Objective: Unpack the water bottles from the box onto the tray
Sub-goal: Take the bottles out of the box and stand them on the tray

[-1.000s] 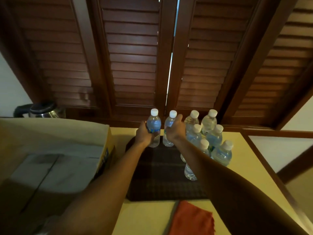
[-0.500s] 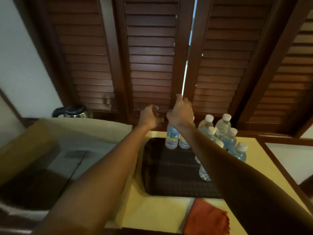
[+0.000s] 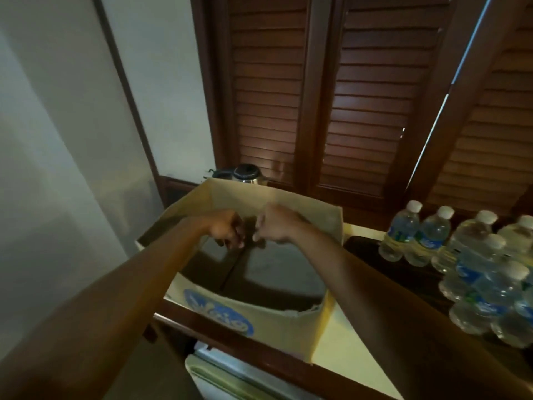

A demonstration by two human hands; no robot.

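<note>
The open cardboard box (image 3: 288,319) with a blue logo stands on the left of the cream counter. I see only its dark bottom flaps inside and no bottle. My left hand (image 3: 226,232) and my right hand (image 3: 274,226) hover side by side over the box's middle, fingers loosely curled downward, holding nothing. Several clear water bottles (image 3: 401,232) with white caps and blue labels stand clustered on the dark tray (image 3: 403,268) at the right, partly cut off by the frame's edge.
A steel kettle (image 3: 246,173) sits behind the box against the dark wooden louvred shutters (image 3: 360,111). Bare cream counter (image 3: 343,350) lies between box and tray. A white appliance (image 3: 230,376) shows below the counter's wooden front edge. A pale wall is at the left.
Both hands let go of the two bottles at the tray's back and swung left to above the box. My view turned left with them, so the tray is now at the right edge.
</note>
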